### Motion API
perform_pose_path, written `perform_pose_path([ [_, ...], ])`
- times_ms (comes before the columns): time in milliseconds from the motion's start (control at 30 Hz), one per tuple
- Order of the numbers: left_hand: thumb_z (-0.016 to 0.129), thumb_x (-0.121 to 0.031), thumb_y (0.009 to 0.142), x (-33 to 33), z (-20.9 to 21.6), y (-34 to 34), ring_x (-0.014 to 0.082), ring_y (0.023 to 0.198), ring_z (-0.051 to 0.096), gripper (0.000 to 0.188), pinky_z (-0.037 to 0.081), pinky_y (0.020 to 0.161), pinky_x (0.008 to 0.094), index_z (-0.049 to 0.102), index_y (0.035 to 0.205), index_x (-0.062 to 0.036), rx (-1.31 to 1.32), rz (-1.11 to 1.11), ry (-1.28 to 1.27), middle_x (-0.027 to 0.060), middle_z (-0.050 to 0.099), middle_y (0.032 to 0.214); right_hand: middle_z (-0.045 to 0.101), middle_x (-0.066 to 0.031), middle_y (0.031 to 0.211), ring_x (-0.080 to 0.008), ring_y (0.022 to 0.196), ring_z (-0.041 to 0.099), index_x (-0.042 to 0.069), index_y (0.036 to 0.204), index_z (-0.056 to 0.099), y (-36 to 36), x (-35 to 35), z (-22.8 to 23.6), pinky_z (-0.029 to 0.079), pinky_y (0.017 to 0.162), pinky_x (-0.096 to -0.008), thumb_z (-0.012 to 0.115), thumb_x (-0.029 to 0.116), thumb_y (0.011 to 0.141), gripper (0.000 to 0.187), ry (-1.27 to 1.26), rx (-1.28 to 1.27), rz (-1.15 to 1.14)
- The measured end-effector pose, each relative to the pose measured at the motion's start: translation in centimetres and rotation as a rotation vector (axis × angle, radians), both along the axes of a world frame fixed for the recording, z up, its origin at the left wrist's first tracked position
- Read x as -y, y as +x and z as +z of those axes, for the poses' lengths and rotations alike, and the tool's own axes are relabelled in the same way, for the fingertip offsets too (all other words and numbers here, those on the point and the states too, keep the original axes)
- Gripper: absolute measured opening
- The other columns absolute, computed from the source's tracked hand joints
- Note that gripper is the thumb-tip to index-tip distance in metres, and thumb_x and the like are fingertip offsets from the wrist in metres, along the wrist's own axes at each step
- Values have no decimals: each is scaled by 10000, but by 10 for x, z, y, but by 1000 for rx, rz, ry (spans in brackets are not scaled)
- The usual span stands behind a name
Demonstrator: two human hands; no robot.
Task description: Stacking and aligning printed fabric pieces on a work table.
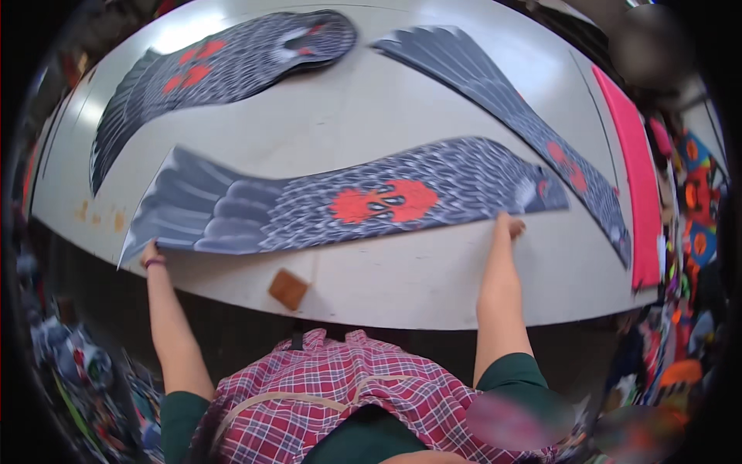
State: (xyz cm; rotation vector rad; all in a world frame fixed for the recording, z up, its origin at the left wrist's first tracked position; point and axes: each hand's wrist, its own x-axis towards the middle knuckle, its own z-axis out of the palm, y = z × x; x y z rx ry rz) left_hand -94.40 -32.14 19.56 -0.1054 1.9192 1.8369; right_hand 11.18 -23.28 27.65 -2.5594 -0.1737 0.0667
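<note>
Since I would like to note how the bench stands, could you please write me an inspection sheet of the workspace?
Surface: pale table, orange-brown marks at left.
Job's things: near feather-print piece, grey with red motif; similar upper-left piece; narrower right-hand piece.
Clutter: brown block by the near edge; pink strip at right.
Hands: left hand grips the near piece's lower left corner; right hand, its lower edge toward the right end.
Cables: none certain; a thin dark line left of the pink strip is unclear.
Surroundings: colourful heaps both sides, blurred.
</note>
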Motion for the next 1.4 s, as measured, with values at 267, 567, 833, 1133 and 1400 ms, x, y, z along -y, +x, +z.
perform_pose_path([
  [267, 674, -69, 826, 43, 22, 5, 179, 650, 629, 57, 531, 531, 310, 620, 845, -59, 192, -106, 236, 48, 634, 748, 675, -101, 782, -211, 706, 657, 36, 805, 632, -21, -4, 88, 544, 642, -342, 742, 65, 700, 155, 831, -815, 292],
  [567, 548, -119, 934, -141, 109, 26, 214, 846, 653, 130, 555, 795, 341, 636, 965, -28, 298, -807, 442, 90, 680, 918, 681, -59, 736, -176, 691, 672, 47, 790, 652, 190, 111, 238, 594, 676, -306, 682, 50, 847, 65, 1328, -897, 459],
  [833, 490, -124, 966, -547, 201, 342, 297, 993, 627, 245, 495, 960, 412, 612, 1115, 26, 336, -986, 899, 159, 665, 1093, 668, -7, 860, -139, 773, 612, 138, 912, 675, 392, 141, 531, 490, 657, -307, 648, 242, 873, 115, 1245, -78, 504],
  [1133, 556, -180, 955, -630, 149, 400, 173, 880, 616, 201, 525, 807, 349, 646, 1075, -46, 158, -989, 801, 53, 658, 962, 633, -14, 817, -141, 763, 606, 72, 930, 658, 411, 150, 417, 474, 690, -294, 659, 144, 868, 95, 1127, 69, 411],
  [1400, 603, -209, 935, -598, -22, 507, 147, 883, 573, 168, 511, 780, 307, 629, 1058, -98, 445, -864, 382, 16, 616, 915, 604, -28, 684, -137, 559, 578, 61, 816, 601, 414, 121, 268, 504, 513, -250, 660, 71, 887, 93, 1097, -270, -10],
])
